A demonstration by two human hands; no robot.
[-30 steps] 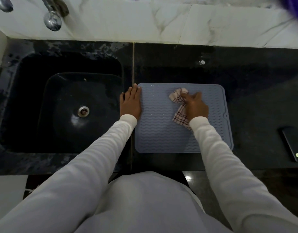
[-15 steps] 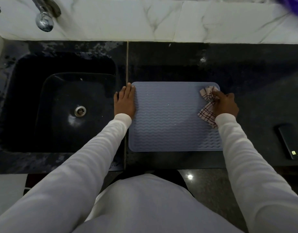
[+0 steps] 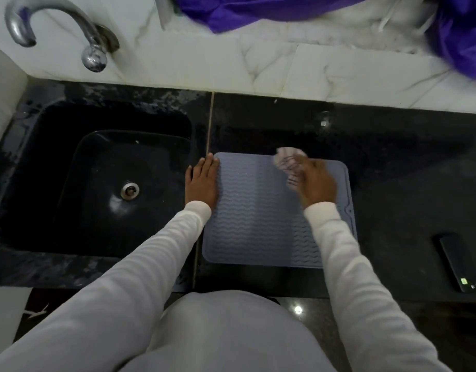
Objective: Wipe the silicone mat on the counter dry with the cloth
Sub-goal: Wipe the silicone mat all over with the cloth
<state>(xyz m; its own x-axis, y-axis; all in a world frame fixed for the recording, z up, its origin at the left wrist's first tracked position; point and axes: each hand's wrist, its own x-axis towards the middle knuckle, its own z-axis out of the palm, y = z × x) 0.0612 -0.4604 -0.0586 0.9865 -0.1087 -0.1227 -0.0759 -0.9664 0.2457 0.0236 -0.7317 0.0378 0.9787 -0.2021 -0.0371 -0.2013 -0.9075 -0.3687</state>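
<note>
Grey mat (image 3: pixel 258 224) flat on the dark counter (image 3: pixel 392 162), just right of the sink (image 3: pixel 70 183), near edge close to the counter's front. Left hand (image 3: pixel 202 183) flat, fingers straight and together, pressing the mat's left edge. Right hand (image 3: pixel 316 181) curled round the checked cloth (image 3: pixel 286 162), blurred, at the mat's far edge; phone (image 3: pixel 458 261) well off to the right, tap (image 3: pixel 57 30) above the sink.
</note>
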